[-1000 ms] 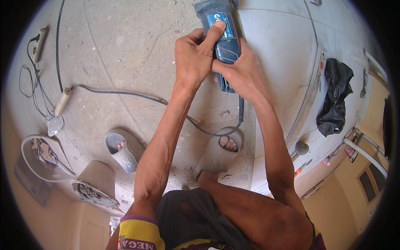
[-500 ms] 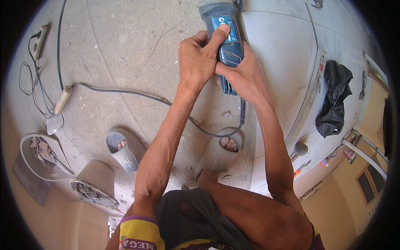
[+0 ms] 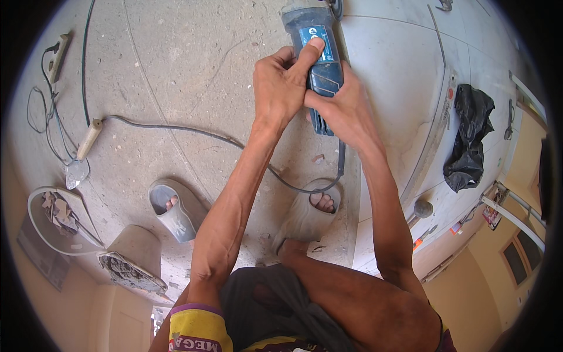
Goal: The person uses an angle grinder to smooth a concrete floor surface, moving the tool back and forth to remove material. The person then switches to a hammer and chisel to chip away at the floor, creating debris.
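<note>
Grey concrete floor (image 3: 176, 70) left of the grip. Far left of it: pale power strip (image 3: 59, 57), thin wires below. Nearer, lower left of the grip: wood-handled trowel (image 3: 90, 139), blade toward the person; below that, bucket of broken scraps (image 3: 40, 220), then mortar bucket (image 3: 139, 246) tipped on its side, grey mix at its mouth. Left sandal (image 3: 183, 216) lower left of the grip, right sandal (image 3: 302, 217) almost straight below it; both worn.

Centre: blue angle grinder (image 3: 324, 79), in both hands, its head pointing away from the person. Left hand (image 3: 277, 88): closed round the left side of the body, thumb pressed flat on the label, fingers mostly hidden. Right hand (image 3: 346, 108): wrapped round the rear part from the right, thumb across the top, just beside the left hand; its other fingers mostly hidden. Black cord (image 3: 176, 127) leaves the tool's rear, loops by the right sandal, runs left to the trowel handle.

Right of the grip: pale floor tile (image 3: 390, 76), just beside; then long straightedge (image 3: 435, 138), crumpled black plastic bag (image 3: 469, 138); lower right, round-headed mallet (image 3: 423, 209).

Progress, judged: grinder in hand, tiles lying on the right side. Disc out of view past the top edge, so can't tell if it's spinning or touching anything, whether any cut is made, or how much is left.
</note>
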Tool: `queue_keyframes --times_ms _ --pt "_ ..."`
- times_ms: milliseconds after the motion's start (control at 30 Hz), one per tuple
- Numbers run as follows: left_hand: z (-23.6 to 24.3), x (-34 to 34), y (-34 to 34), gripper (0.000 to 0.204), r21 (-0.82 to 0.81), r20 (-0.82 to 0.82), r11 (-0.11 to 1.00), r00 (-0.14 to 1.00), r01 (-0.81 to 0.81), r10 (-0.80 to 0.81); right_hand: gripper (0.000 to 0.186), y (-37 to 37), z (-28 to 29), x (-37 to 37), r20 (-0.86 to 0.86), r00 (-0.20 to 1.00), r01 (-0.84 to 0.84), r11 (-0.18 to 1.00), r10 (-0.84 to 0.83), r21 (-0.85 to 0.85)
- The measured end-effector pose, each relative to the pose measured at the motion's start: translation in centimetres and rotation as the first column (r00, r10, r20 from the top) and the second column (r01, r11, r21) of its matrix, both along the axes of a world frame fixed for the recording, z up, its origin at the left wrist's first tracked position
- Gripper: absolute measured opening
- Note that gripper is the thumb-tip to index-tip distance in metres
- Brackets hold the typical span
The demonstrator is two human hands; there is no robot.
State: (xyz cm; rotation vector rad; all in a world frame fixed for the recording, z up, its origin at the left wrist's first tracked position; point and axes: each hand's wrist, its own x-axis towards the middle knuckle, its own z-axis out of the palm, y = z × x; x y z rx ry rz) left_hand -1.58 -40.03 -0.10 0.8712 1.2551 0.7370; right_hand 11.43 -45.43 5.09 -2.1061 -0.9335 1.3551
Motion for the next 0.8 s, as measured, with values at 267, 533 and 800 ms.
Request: queue_keyframes --times_ms 267,533,800 --pt "0.15 -0.04 -0.2 0.064 -0.013 -0.014 1.0 1.0 0.007 -0.008 0.066 -0.14 0.13 -0.04 -0.012 1.0 0.003 1.0 -0.003 -0.01" --pt "0.12 -0.09 -0.55 0.064 -0.007 -0.012 1.0 1.0 0.01 -0.01 0.067 -0.21 0.7 -0.15 0.011 1.0 -0.009 1.0 0.009 -0.022" --pt "0.22 -0.4 -0.62 0.064 -0.042 -0.027 0.997 0.997 0.072 -0.073 0.067 -0.51 0.86 -0.25 0.008 1.0 0.003 0.999 -0.002 -0.035"
